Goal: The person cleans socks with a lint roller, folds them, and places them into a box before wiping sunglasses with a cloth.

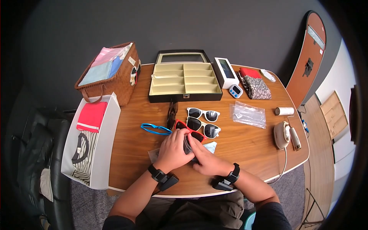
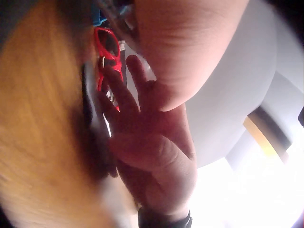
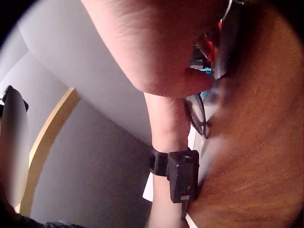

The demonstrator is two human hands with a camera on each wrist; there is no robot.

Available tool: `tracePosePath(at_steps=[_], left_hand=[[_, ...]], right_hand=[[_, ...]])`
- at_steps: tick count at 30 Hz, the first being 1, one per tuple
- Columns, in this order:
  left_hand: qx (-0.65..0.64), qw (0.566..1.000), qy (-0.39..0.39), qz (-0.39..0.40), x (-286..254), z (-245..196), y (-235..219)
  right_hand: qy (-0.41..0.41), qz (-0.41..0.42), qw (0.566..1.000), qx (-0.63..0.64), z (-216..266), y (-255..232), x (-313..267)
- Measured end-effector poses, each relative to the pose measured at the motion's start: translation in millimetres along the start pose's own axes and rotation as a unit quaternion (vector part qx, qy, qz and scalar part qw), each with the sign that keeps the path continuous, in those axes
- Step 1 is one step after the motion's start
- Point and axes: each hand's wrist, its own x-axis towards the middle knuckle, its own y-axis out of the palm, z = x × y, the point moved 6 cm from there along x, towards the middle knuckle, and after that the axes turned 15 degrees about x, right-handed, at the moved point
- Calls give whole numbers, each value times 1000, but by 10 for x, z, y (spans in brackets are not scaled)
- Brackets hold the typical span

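Both hands meet low over the near part of the table, around a pair of dark-rimmed glasses point(image 1: 187, 145). My left hand point(image 1: 174, 150) grips them from the left. From the right, my right hand point(image 1: 211, 159) holds them with its thumb close to the left fingers. One lens of the glasses point(image 3: 195, 114) shows below the left hand in the right wrist view; the rest is mostly hidden. Just beyond the fingers lie red sunglasses point(image 1: 197, 136), partly covered by the hands. A light blue cloth point(image 1: 210, 146) shows beside the right hand.
White sunglasses point(image 1: 211, 130), dark sunglasses point(image 1: 172, 115) and blue glasses point(image 1: 155, 129) lie farther out. Behind them stands an open compartment case point(image 1: 186, 96). Clear plastic bags point(image 1: 249, 115) and a garment steamer point(image 1: 281, 135) are right; a white clothes box point(image 1: 115, 111) and brown basket point(image 1: 124, 82) are left.
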Motion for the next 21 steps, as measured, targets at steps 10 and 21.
tracePosePath(at_steps=[10, 21], left_hand=[[19, 1000, 11, -9, 20, -31, -32], [39, 998, 38, -22, 22, -86, -120]], right_hand=[[-53, -176, 978, 100, 32, -275, -41], [-82, -140, 980, 114, 73, -197, -2]])
